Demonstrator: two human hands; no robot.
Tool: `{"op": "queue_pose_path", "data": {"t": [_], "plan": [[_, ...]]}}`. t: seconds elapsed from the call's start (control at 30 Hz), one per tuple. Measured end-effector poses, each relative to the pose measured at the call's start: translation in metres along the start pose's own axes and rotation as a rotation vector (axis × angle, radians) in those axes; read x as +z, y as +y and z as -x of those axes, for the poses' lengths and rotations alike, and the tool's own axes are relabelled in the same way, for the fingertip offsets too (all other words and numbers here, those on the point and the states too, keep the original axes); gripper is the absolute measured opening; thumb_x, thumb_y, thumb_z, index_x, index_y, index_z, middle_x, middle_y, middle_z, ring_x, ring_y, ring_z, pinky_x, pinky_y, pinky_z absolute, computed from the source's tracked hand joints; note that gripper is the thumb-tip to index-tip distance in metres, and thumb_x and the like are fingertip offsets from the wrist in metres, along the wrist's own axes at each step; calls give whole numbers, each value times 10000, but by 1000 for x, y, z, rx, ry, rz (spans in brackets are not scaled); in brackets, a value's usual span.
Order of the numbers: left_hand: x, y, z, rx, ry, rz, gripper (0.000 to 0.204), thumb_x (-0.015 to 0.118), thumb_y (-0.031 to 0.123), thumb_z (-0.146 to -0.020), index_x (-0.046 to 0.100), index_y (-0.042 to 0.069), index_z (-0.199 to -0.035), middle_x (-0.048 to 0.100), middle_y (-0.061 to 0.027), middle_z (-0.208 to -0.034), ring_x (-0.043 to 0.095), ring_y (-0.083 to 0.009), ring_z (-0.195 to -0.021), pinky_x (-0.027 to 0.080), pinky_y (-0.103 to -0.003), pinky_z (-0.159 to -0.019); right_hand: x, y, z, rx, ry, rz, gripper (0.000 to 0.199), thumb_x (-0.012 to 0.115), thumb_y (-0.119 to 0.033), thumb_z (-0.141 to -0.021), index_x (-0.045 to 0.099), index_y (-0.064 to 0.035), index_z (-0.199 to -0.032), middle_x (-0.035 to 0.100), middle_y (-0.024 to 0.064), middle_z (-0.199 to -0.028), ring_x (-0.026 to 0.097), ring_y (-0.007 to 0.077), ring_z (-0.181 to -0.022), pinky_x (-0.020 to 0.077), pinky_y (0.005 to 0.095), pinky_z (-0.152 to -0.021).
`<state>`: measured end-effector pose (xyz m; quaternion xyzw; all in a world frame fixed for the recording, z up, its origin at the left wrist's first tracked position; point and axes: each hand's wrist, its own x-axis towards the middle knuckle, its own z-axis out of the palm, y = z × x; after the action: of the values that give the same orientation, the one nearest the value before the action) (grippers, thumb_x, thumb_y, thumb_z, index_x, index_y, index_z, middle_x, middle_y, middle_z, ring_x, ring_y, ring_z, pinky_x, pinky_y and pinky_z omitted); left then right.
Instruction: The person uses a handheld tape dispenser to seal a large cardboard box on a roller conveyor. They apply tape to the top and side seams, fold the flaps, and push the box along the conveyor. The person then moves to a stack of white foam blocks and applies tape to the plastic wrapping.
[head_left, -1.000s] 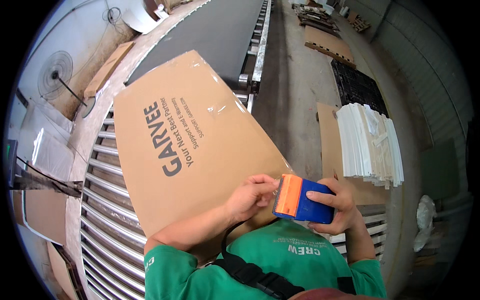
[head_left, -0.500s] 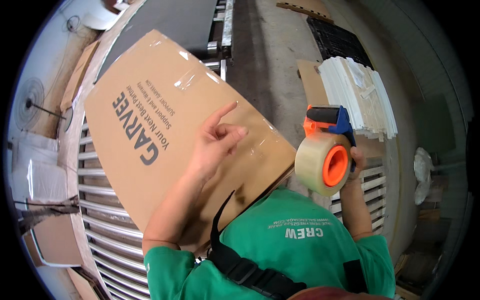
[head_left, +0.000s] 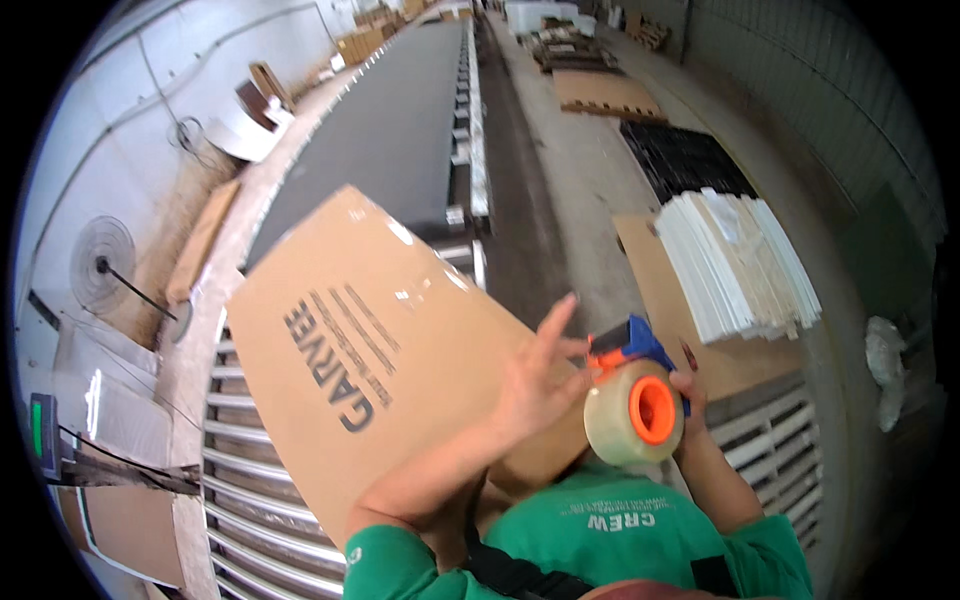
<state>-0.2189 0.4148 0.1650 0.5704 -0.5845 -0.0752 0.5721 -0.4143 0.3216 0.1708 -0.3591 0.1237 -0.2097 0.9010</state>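
A large brown cardboard box (head_left: 380,350) with dark print lies tilted on the metal rollers in front of me. My left hand (head_left: 535,375) lies flat on its near right part, fingers spread, next to the tape roll. My right hand (head_left: 688,390) grips a tape dispenser (head_left: 632,395) with a blue and orange frame and a clear tape roll on an orange core. The dispenser is at the box's near right edge, close to my green shirt.
A roller conveyor (head_left: 250,500) runs under the box and joins a long dark belt (head_left: 390,130) going away. A stack of white flat sheets (head_left: 735,260) lies on cardboard at the right. A black pallet (head_left: 685,160) sits beyond it. A fan (head_left: 100,265) stands at the left.
The dispenser has turned from side-on to showing its roll, then come down toward the box edge. My left hand has moved right along the box toward the roll.
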Motion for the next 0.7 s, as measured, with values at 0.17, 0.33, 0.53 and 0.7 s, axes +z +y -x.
{"op": "queue_pose_path", "data": {"t": [0.17, 0.33, 0.53, 0.7], "plan": [[-3, -5, 3, 121, 28, -154, 670, 729, 36, -744, 453, 45, -1355, 691, -63, -814, 654, -245, -725, 520, -356, -675, -24, 12, -3, 50, 80, -104, 629, 484, -385, -813, 479, 68, -1250, 592, 206, -1181, 615, 293, -1042, 501, 398, -916], [-9, -8, 3, 279, -18, -188, 609, 681, 2, -764, 472, 26, -1336, 665, -80, -828, 613, -250, -718, 494, -357, -670, -41, 14, -3, 103, 78, -131, 568, 456, -371, -836, 533, 72, -1182, 627, 195, -1109, 632, 277, -998, 518, 382, -884], [-32, -14, -3, 474, -299, -291, 639, 649, 3, -770, 441, 58, -1371, 599, -69, -825, 576, -256, -782, 461, -373, -777, -34, 5, 3, 263, -116, -70, 604, 462, -349, -822, 473, 75, -1251, 603, 208, -1159, 634, 271, -1000, 521, 381, -881], [-43, -32, -20, 166, -552, -203, 783, 712, 123, -783, 312, 130, -1456, 610, -58, -819, 582, -249, -776, 481, -360, -741, -13, 8, 9, 312, 21, -212, 604, 451, -365, -847, 443, 18, -1314, 583, 176, -1217, 596, 289, -1087, 469, 412, -957]]}}
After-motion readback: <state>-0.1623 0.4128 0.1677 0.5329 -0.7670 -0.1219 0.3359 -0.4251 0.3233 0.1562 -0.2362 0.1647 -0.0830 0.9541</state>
